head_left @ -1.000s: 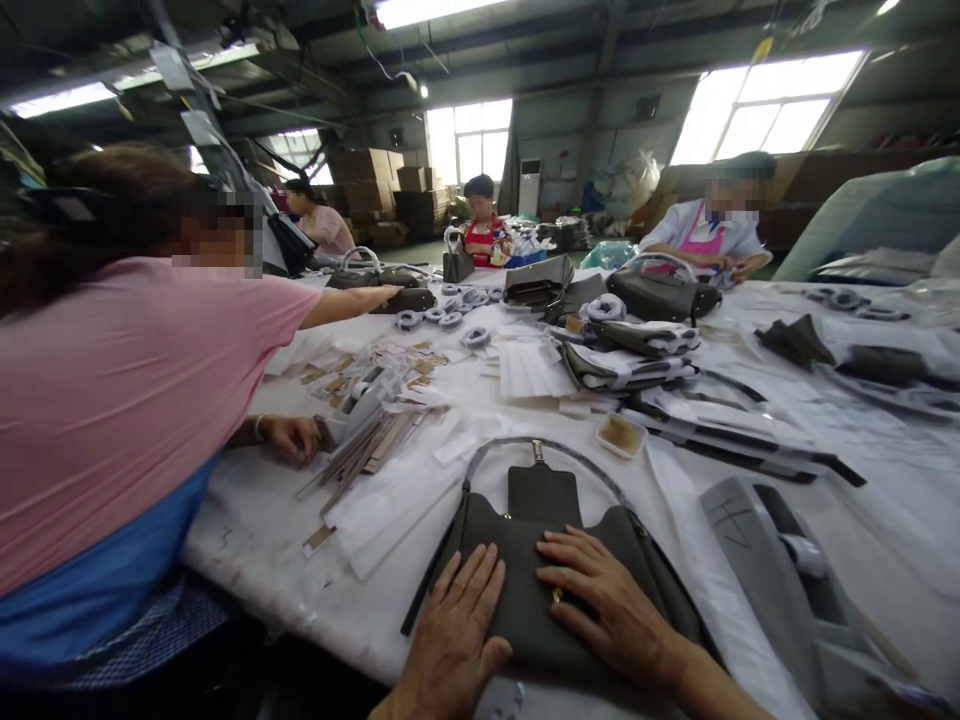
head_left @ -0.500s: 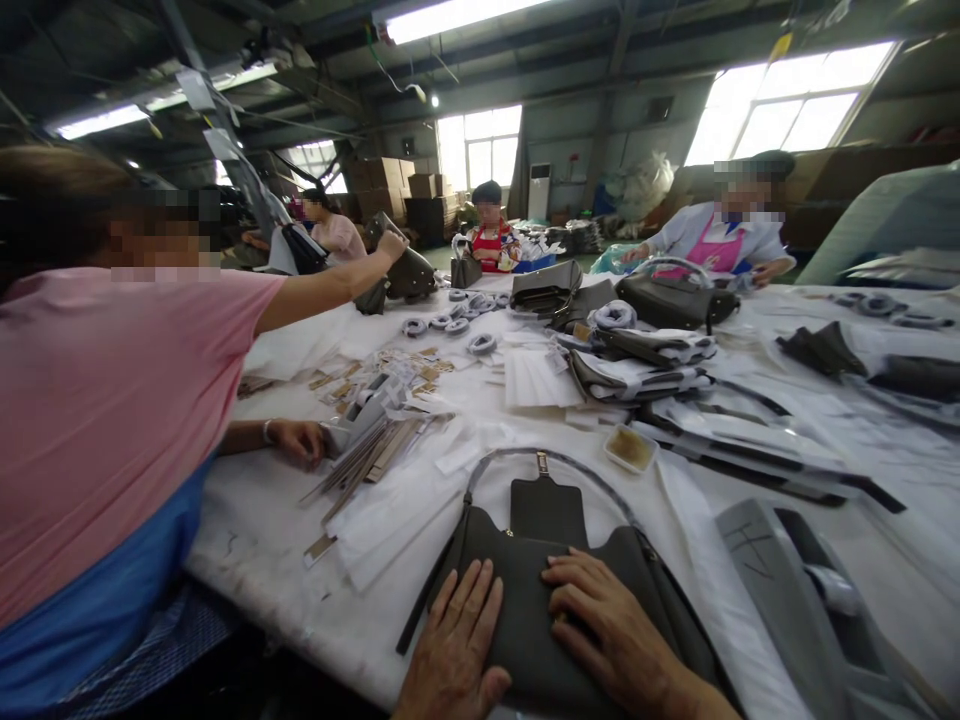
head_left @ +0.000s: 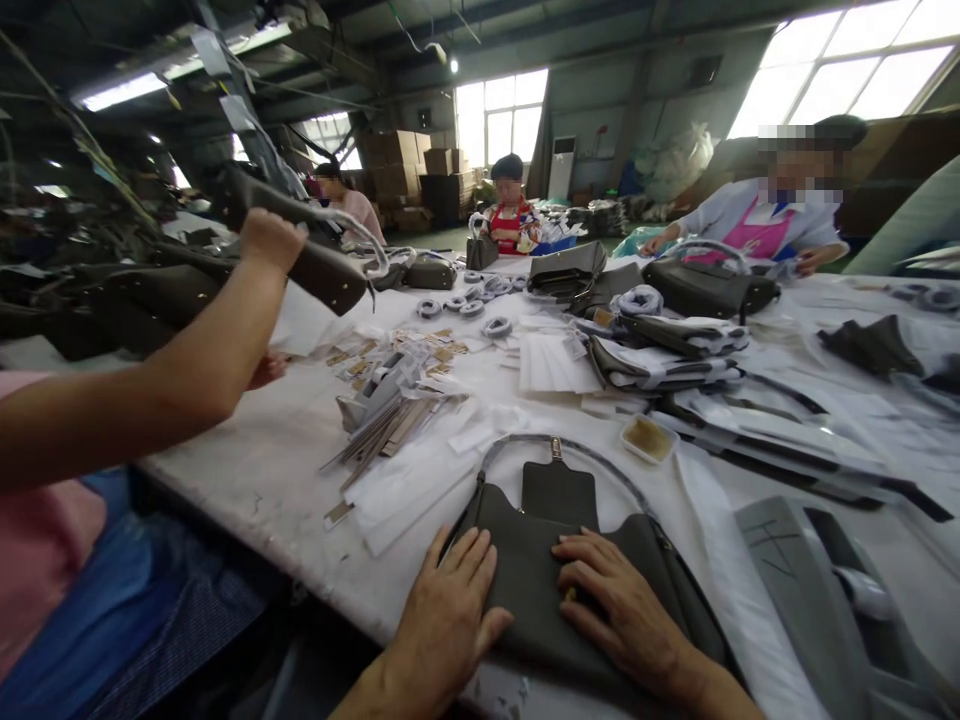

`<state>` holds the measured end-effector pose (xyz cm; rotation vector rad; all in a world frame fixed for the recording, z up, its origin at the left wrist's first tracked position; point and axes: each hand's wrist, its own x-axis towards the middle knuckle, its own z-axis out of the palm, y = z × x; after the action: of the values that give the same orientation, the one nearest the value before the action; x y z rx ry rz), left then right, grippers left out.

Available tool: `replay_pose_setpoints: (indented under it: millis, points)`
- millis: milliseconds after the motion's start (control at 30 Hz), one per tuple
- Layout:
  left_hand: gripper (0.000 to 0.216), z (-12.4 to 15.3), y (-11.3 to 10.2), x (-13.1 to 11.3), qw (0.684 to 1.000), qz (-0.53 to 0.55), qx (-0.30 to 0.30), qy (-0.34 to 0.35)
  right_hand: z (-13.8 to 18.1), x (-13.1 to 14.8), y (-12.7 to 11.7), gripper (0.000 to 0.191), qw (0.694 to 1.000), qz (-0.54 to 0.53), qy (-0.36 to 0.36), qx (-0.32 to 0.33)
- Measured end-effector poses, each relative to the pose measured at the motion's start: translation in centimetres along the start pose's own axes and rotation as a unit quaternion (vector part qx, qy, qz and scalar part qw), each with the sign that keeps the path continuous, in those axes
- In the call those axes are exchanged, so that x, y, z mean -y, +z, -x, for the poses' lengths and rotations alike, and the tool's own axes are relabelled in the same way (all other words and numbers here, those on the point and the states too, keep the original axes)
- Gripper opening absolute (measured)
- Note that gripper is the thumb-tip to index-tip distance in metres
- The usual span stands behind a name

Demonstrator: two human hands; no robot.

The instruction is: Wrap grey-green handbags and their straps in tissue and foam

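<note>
A dark olive leather handbag [head_left: 551, 495] lies flat on the white table [head_left: 262, 470] in front of me, its flap with a metal clasp pointing away and its wrapped handle arching round it. My left hand [head_left: 446, 620] rests flat on the bag's near left part, fingers stretched out. My right hand [head_left: 619, 605] presses flat on the bag's near right part, fingers extended, a small gold fitting showing under them.
A co-worker's arm [head_left: 172, 375] on the left lifts another dark handbag [head_left: 315, 265] over the table. Metal strips and a tape dispenser [head_left: 379, 395], white paper sheets [head_left: 551, 365], a small tray [head_left: 649, 437], wrapped bag parts [head_left: 652, 355], and grey pieces [head_left: 817, 590] lie around. Other people work at the far side.
The co-worker on the left has leaned back and carried a handbag up and leftward across the table. My hands stay flat on the bag; the view has shifted slightly.
</note>
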<state>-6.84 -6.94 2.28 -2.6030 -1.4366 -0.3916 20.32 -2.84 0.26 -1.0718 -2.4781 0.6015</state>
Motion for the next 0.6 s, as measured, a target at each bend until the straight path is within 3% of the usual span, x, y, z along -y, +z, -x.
replay_pose_setpoints:
  millis: [67, 133, 233, 333, 400, 467, 600]
  points:
    - [0.048, -1.6, -1.6, -0.5, 0.999, 0.033, 0.002, 0.022, 0.1, -0.2, 0.1, 0.013, 1.0, 0.004, 0.001, 0.0]
    - [0.061, -2.7, -2.0, -1.1, 0.997, 0.05, 0.014, 0.065, 0.1, -0.3, 0.1, 0.014, 1.0, 0.009, -0.004, 0.0]
    - [0.08, -3.2, 0.5, -1.6, 0.992, 0.055, 0.056, 0.1, 0.2, -0.5, 0.2, 0.014, 1.0, 0.015, -0.007, -0.004]
    - [0.082, -2.5, 3.9, -1.4, 0.99, 0.071, 0.096, 0.079, 0.1, -0.5, 0.1, 0.015, 1.0, 0.014, -0.003, 0.003]
    - [0.082, -2.0, 4.9, -1.2, 0.988, 0.085, 0.11, 0.068, 0.0, -0.4, 0.0, 0.017, 1.0, 0.013, 0.001, 0.017]
    - [0.081, -2.0, 4.3, -1.0, 0.985, 0.106, 0.117, 0.07, -0.1, -0.4, 0.0, 0.022, 1.0, 0.012, 0.005, 0.027]
    - [0.066, -4.5, 0.7, 0.0, 0.961, 0.184, 0.18, 0.101, -0.2, -0.6, -0.2, 0.029, 0.999, 0.02, 0.0, 0.032]
